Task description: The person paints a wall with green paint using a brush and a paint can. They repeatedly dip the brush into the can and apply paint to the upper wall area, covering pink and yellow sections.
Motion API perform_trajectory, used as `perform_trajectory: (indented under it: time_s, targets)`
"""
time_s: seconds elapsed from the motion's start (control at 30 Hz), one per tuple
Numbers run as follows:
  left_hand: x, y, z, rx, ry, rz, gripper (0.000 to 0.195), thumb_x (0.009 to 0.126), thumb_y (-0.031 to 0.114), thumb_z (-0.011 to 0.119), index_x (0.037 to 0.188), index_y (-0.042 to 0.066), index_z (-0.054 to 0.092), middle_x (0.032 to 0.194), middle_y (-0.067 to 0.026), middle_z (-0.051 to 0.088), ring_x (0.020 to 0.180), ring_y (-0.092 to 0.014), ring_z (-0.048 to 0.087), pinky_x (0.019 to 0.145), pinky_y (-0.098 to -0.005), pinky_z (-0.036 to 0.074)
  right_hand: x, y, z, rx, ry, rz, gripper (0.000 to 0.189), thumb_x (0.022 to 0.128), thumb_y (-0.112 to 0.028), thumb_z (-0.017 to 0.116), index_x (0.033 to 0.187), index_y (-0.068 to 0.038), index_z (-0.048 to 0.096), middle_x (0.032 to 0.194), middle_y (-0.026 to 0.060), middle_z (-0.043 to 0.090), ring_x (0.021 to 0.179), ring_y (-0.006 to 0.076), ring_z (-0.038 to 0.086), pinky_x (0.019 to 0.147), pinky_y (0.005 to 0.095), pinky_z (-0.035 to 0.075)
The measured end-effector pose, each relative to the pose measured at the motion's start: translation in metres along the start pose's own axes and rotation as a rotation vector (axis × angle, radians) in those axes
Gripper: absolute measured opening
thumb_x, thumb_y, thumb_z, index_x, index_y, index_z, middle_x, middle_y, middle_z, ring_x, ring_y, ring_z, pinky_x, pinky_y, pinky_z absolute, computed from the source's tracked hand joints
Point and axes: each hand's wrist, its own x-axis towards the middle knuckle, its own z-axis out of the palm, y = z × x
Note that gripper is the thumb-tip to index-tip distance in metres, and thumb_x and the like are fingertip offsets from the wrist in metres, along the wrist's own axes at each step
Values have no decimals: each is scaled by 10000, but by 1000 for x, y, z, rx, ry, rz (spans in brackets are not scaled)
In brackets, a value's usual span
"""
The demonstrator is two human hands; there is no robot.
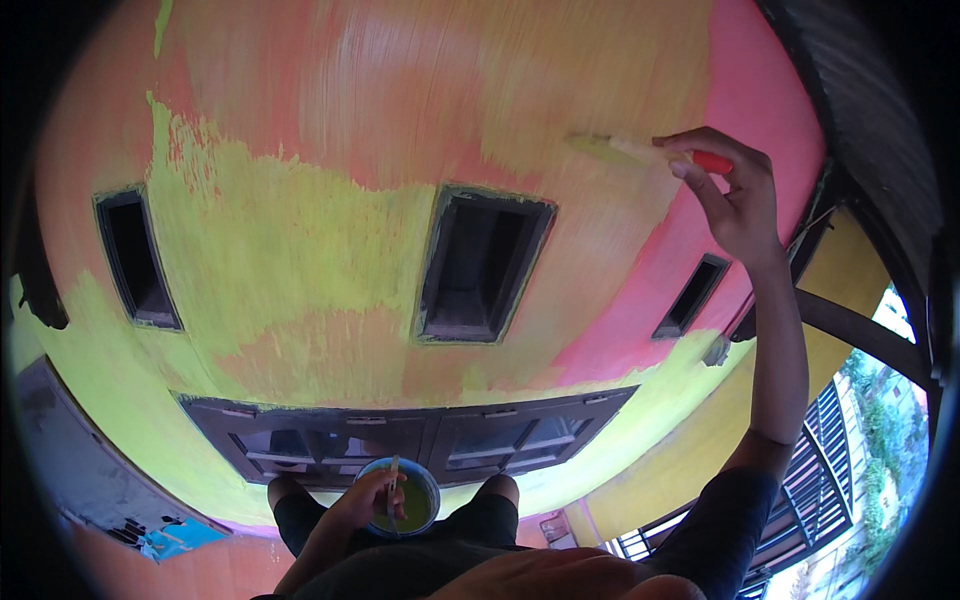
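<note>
My right hand (731, 191) is raised to the upper right, gripping a paintbrush (709, 161) by its red handle. The brush's bristles, blurred, lie against or very close to the wall (337, 232). Yellow-green paint covers part of that wall; other areas are streaky orange, with bare pink along the right. Down at my lap, my left hand (375, 499) is closed around the handle of a paint bucket (424, 491). Greenish-yellow paint shows inside the bucket, which hangs between my knees.
Recessed vent openings pierce the wall, one at the left (140, 259), one in the middle (486, 262) and a small one (690, 296) at the right. Dark-framed glass windows (390, 439) sit low behind my knees. Beyond my right arm are a wooden beam (859, 326) and a metal railing (814, 480).
</note>
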Motion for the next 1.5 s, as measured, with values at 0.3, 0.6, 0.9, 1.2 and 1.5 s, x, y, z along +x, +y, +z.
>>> perform_trajectory:
  time_s: [0.3, 0.6, 0.9, 1.2, 1.5]
  targets:
    - [1, -1, -7, 8, 61, 7, 405, 1034, 402, 475, 1221, 51, 550, 777, -76, 583, 733, -298, 663, 808, -542, 557, 177, 107, -120, -55, 539, -354, 350, 932, -266, 641, 875, 79, 661, 721, 153, 671, 618, 231, 637, 544, 358, 524]
    - [5, 0, -13, -27, 51, 15, 412, 1033, 412, 476, 1220, 52, 549, 779, -68, 567, 750, -306, 658, 826, -550, 546, 241, 106, -129, -328, 665, -248, 451, 869, -313, 711, 975, 119, 635, 870, 240, 695, 771, 358, 690, 662, 451, 564]
    - [7, 1, -13, -46, 47, 2, 389, 1034, 404, 481, 1221, 65, 517, 786, -77, 599, 736, -296, 679, 803, -508, 572, 247, 134, -141, -442, 606, -249, 350, 863, -183, 703, 996, 126, 610, 917, 219, 671, 785, 332, 652, 704, 437, 551]
    - [0, 0, -10, -14, 86, 19, 406, 1030, 411, 490, 1206, 50, 555, 771, -71, 578, 750, -313, 661, 816, -554, 551, 192, 153, -171, 448, 469, 46, 324, 878, -136, 658, 1048, 137, 621, 989, 213, 672, 803, 327, 651, 635, 458, 539]
    - [6, 0, -12, -11, 29, 15, 395, 1029, 412, 480, 1219, 67, 518, 804, -76, 616, 730, -304, 688, 790, -490, 568, 235, 151, -161, -158, 507, -289, 211, 861, -48, 637, 995, 115, 652, 956, 216, 678, 841, 321, 663, 722, 421, 570]
